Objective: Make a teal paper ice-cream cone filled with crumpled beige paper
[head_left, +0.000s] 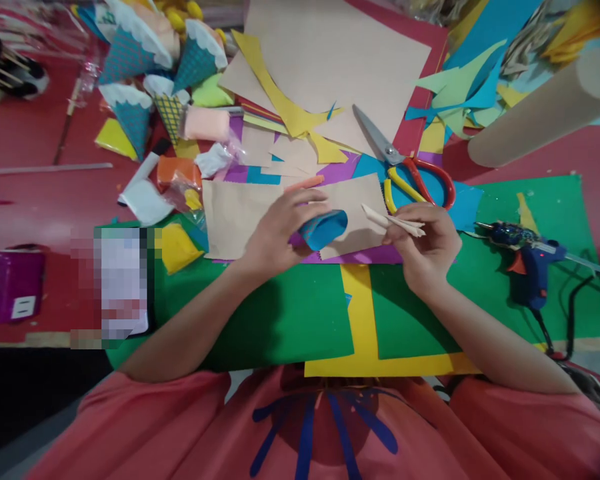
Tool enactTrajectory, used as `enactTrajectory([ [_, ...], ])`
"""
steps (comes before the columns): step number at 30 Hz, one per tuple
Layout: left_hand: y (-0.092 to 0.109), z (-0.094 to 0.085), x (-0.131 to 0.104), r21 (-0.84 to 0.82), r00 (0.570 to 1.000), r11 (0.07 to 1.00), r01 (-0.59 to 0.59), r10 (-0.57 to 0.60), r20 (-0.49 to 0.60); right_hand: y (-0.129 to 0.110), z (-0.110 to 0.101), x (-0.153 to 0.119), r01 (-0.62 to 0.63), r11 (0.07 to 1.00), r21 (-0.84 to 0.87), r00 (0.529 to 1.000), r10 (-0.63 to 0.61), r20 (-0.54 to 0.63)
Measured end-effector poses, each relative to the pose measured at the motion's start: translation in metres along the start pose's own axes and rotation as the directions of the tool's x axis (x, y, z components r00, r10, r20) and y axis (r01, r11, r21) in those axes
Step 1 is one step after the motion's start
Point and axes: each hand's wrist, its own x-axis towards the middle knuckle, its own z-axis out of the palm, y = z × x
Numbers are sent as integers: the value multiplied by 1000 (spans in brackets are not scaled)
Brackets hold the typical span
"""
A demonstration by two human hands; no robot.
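coral shirt (190, 427) fills the near edge; beyond it, the left hand (277, 233) curls around a blue paper roll (325, 230) over tan paper (355, 193), while the right hand (430, 250) pinches pale paper strips (397, 221). light fingers should best keep the roll uncrushed.

Count: one pair of scissors (391, 155), one glue gun (536, 267), one large tube (535, 120), one blue curled piece (325, 230). White-rimmed cones (197, 59): at least four, overlapping.
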Motion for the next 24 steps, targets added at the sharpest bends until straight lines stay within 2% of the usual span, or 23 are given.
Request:
enactTrajectory([
  [3, 3, 9, -5, -113, 997, 993, 18, -8, 81, -4, -3, 0, 199, 971, -132, 980, -198, 22],
  [8, 2, 17, -9, -185, 975, 975, 125, -86, 205, -10, -4, 0, 355, 912, -205, 931, -325, 166],
  [13, 8, 20, -6, -58, 916, 967, 248, -215, 338, -13, -3, -1, 376, 902, -213, 894, -293, 338],
  [24, 24, 21, 0, 199, 823, 971, 132, -220, 523, -14, 4, -9, 323, 942, -87, 822, -234, 519],
])
